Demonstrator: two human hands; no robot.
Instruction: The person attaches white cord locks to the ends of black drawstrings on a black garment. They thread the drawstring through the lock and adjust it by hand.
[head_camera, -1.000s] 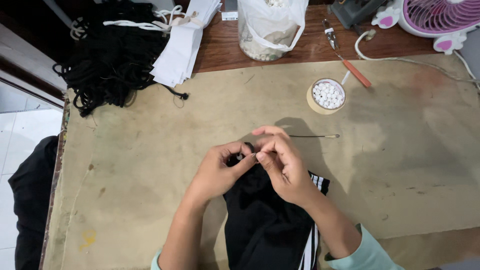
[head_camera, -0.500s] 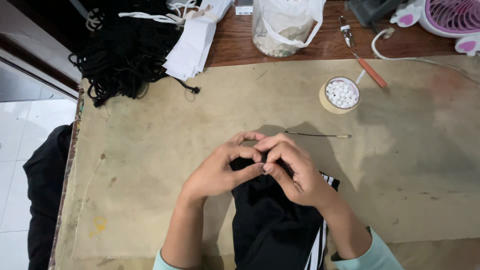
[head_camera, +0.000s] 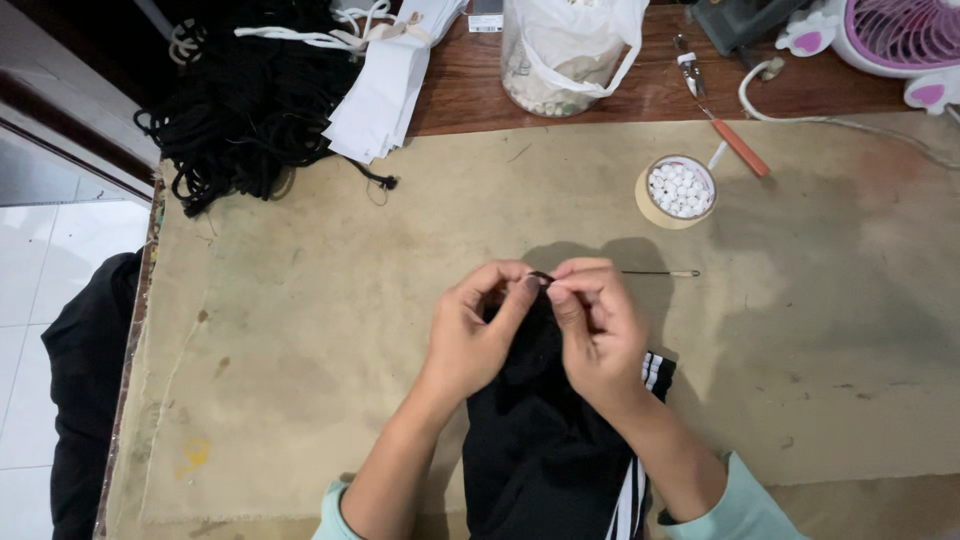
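Where both hands meet near the middle of the table (head_camera: 300, 400), a black garment (head_camera: 545, 450) with white side stripes lies under them, running back toward the person. Left hand (head_camera: 470, 340) and right hand (head_camera: 600, 335) pinch its top edge between thumb and fingertips, all closed together on a small dark point (head_camera: 541, 277) of cloth or cord; which of the two it is cannot be told. Just beyond the right hand, a thin needle-like tool (head_camera: 660, 273) lies flat on the table, apart from the fingers. Farther out stands a tape roll (head_camera: 677, 190) filled with white beads (head_camera: 680, 187), and past it an orange-handled tool (head_camera: 735, 145). Along the far edge sit a bag-lined jar (head_camera: 570, 55), white strips (head_camera: 385, 90), a heap of black cord (head_camera: 240, 110) and a pink fan (head_camera: 890, 35) with its white cable (head_camera: 830, 120).

Risks, as judged: the pinch is small, so a slack grip could let the dark point slip back into the fabric. A forearm sweep could knock the thin tool out of reach or tip the bead roll, scattering beads.
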